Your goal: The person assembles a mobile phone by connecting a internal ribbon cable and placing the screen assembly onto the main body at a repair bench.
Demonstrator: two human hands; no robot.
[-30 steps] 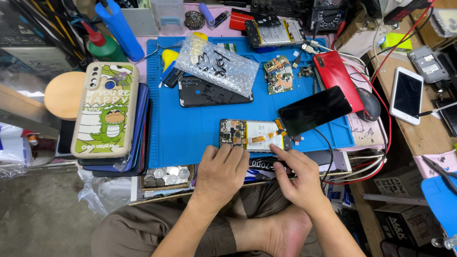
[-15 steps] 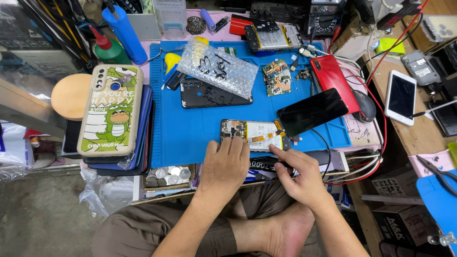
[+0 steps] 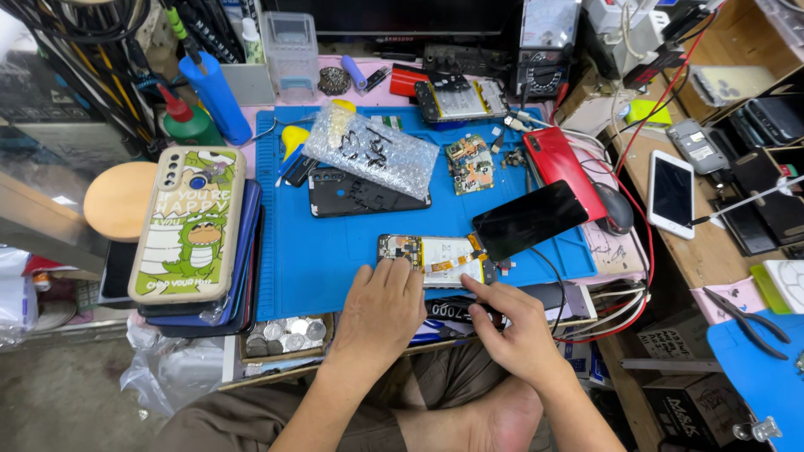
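matt blue rubbery mat point(image 3: 335, 251), glossy black screen point(image 3: 529, 219)

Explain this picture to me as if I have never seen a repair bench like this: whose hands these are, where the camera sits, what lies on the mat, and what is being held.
The picture comes from a camera worn on a person's head, looking down at their own two bare hands; no machine is involved. The person sits at a cluttered bench covered by a blue work mat. In front of them lies an opened phone with its insides showing, and its black screen is folded out to the right. The left hand rests its fingertips on the phone's near edge. The right hand is beside it at the mat's front edge; whether it pinches a small tool I cannot tell. Farther back lie a black back cover, a bubble-wrap bag, a circuit board and a red phone. Left of the mat is a stack of phone cases.
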